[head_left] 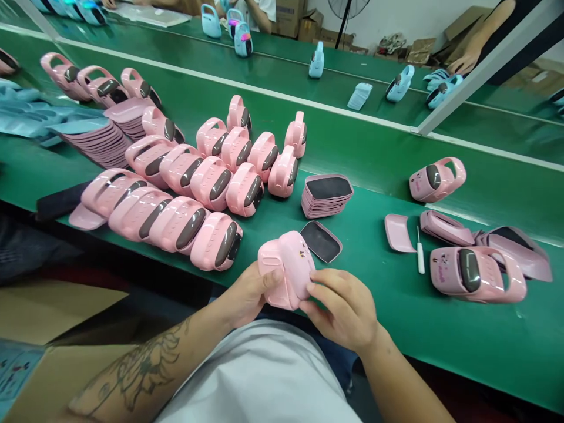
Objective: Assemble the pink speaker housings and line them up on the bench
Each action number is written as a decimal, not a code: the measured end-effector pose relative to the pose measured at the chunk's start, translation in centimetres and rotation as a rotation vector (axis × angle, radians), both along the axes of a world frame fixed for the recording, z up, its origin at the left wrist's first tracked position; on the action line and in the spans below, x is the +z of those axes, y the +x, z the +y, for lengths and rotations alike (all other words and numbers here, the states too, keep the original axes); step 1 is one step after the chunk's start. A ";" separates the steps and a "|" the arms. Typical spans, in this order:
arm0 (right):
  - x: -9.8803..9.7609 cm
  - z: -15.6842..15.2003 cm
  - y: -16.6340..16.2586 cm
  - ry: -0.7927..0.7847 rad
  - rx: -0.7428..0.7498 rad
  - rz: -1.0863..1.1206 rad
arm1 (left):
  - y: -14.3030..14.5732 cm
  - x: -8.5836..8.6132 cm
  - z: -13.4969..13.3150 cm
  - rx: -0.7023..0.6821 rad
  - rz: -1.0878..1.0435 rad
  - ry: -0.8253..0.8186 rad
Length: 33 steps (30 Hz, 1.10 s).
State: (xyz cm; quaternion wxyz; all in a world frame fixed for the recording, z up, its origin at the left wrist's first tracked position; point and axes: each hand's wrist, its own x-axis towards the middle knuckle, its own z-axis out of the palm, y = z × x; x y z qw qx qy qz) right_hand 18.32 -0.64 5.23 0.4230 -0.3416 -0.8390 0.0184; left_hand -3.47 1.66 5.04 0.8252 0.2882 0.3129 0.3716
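My left hand (249, 294) is closed around a glossy pink plastic housing (275, 264), held tilted just above the table's near edge. A printed pink cover panel (297, 264) sits on the housing's right side. The fingertips of my right hand (343, 305) press on the panel's lower right edge, with the thumb below. Right behind the housing lies a loose pink panel (325, 241) with a dark inner face. Beyond it stands a stack of similar panels (326, 202). Rows of pink housings with loop handles and dark windows (211, 185) fill the table to the left.
On the right are a printed pink housing (480, 276), a white-handled screwdriver (420, 258) and loose pink panels (513, 249). Blue parts (37, 114) lie at the far left. Across the white rail (247, 79), blue housings (317, 61) stand on a green surface where other people sit.
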 end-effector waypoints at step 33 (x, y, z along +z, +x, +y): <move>1.3 -0.5 -0.1 -0.397 0.131 -0.062 | -0.4 1.4 -0.4 -0.124 0.044 0.161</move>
